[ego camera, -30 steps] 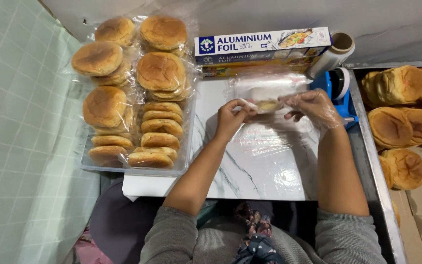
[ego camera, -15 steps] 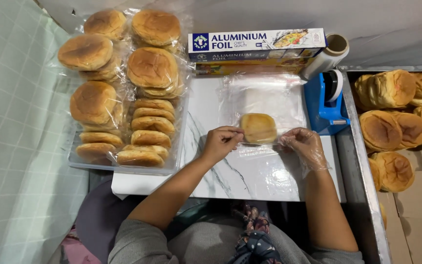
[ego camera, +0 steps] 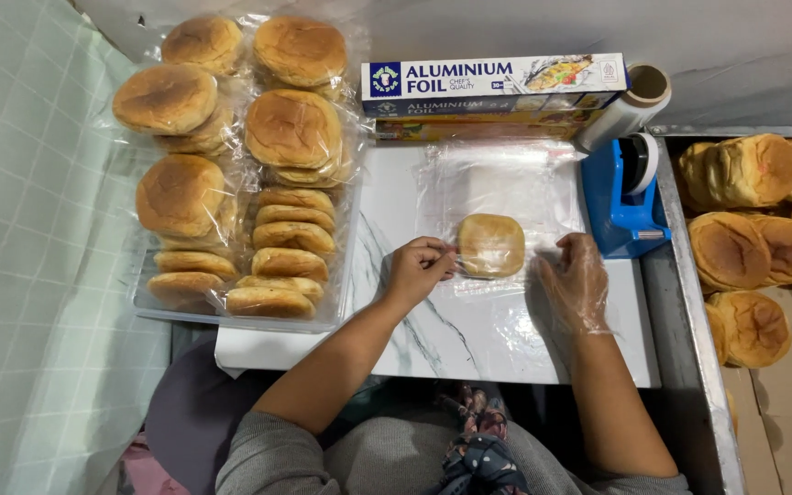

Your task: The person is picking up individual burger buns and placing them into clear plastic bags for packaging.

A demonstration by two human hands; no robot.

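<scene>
Lying flat on clear plastic wrap [ego camera: 497, 183] at the marble board's [ego camera: 433, 339] centre, the bun [ego camera: 490, 245] is nearly round, with no clear long axis. At its nine o'clock the left hand [ego camera: 417, 270] pinches the wrap's edge; at three o'clock the gloved right hand [ego camera: 575, 284] rests open on the film. Bagged buns [ego camera: 231, 165] fill a tray at nine o'clock; foil boxes [ego camera: 492, 87] stand at twelve, a blue tape dispenser [ego camera: 625, 197] at two, loose buns [ego camera: 753, 229] at three.

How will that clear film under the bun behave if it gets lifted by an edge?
Probably floppy: the film lies wrinkled on the board. Likely clingy, since it hugs the surface. The bun weighs down its middle, so the edges would likely lift first.
</scene>
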